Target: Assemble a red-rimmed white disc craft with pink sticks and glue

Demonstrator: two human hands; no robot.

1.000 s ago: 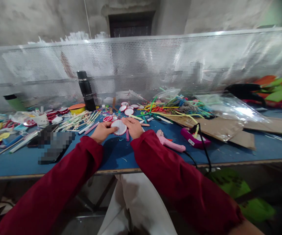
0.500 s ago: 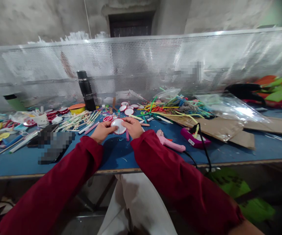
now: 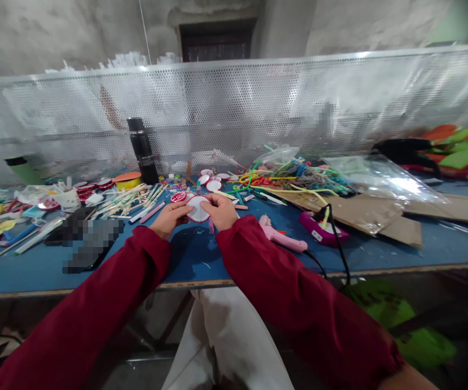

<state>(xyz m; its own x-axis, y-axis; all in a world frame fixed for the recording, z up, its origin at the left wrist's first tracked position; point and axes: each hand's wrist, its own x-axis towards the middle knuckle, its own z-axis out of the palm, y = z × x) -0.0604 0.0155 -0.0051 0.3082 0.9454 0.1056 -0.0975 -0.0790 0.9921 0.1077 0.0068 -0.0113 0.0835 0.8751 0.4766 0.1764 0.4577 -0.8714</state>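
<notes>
Both of my hands hold a small round white disc with a red rim [image 3: 197, 209] just above the blue table [image 3: 234, 254]. My left hand [image 3: 169, 219] pinches its left edge, fingers curled. My right hand [image 3: 221, 211] grips the right and top edge with thumb and fingers closed. More red-rimmed discs [image 3: 212, 181] lie behind the held one. A pink glue gun [image 3: 281, 238] rests on the table just right of my right wrist, its black cord running off the front edge.
A black flask [image 3: 143, 150] stands at the back before a perforated metal screen [image 3: 258, 103]. Sticks and straws [image 3: 130, 201] lie at left, coloured pipe cleaners [image 3: 294, 176] and cardboard [image 3: 364, 214] at right. A magenta box [image 3: 324, 229] sits beside the gun.
The disc has been turned and tilted slightly between my fingers. My right fingers have shifted along its top edge. Both arms stay in place.
</notes>
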